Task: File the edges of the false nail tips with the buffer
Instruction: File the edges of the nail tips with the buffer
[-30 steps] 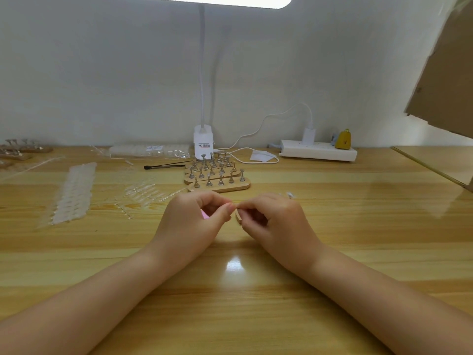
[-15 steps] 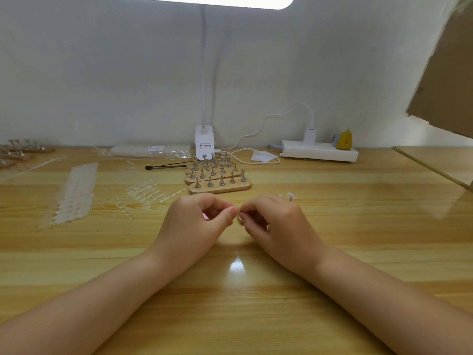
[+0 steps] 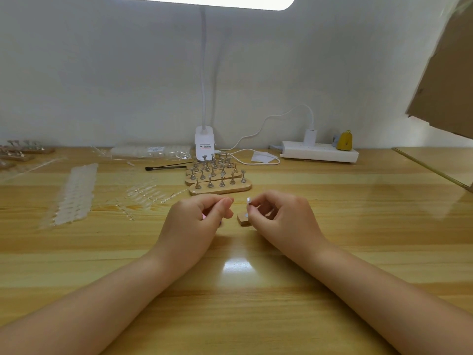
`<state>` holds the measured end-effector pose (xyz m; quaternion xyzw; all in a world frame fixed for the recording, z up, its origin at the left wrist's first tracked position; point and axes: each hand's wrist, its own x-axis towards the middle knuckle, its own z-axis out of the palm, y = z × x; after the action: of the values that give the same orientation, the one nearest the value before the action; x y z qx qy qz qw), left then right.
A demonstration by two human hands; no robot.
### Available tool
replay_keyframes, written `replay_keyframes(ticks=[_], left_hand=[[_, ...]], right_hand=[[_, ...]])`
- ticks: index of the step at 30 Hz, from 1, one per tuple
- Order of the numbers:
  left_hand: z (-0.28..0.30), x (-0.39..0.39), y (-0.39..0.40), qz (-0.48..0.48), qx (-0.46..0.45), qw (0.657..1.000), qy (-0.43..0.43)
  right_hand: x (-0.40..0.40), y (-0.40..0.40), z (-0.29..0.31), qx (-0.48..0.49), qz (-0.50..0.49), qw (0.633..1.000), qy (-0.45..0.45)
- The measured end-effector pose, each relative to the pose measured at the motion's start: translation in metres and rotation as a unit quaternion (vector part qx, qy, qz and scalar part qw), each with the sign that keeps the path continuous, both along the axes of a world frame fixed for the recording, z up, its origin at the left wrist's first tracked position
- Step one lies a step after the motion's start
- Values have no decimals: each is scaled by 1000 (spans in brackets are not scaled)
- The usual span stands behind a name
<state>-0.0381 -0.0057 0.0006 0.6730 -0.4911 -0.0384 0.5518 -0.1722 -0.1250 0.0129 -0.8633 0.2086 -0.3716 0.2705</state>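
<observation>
My left hand (image 3: 197, 221) rests on the wooden desk with its fingers curled around a pink buffer (image 3: 204, 216), of which only a sliver shows. My right hand (image 3: 279, 216) pinches a small clear nail tip (image 3: 248, 201) on a metal stand between thumb and forefinger. Under that hand lies a small wooden base (image 3: 242, 219), partly hidden. The two hands are a short gap apart.
Wooden racks with several metal nail stands (image 3: 217, 179) stand just behind the hands. Strips of clear nail tips (image 3: 74, 193) and loose tips (image 3: 146, 192) lie at the left. A black brush (image 3: 166, 167), lamp base (image 3: 204, 147), power strip (image 3: 320, 151) and cardboard panel (image 3: 445, 80) sit further back.
The hands, touching fingertips before, have drawn apart. My right hand has lifted the nail tip on its stand, and the small wooden base now shows beneath it.
</observation>
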Motion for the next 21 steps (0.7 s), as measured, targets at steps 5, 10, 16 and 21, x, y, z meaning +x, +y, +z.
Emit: replay_keyframes(ticks=[5, 10, 16, 21], left_hand=[[-1, -2, 1, 0, 12, 1000, -27], [1, -4, 2, 5, 23, 999, -40], [3, -6, 4, 3, 25, 998, -51], [4, -6, 5, 10, 34, 998, -56]], right_hand=[[2, -4, -1, -13, -29, 997, 63], [1, -5, 0, -67, -54, 987, 138], [-10, 1, 14, -126, -55, 987, 87], [-28, -46, 53, -11, -85, 993, 83]])
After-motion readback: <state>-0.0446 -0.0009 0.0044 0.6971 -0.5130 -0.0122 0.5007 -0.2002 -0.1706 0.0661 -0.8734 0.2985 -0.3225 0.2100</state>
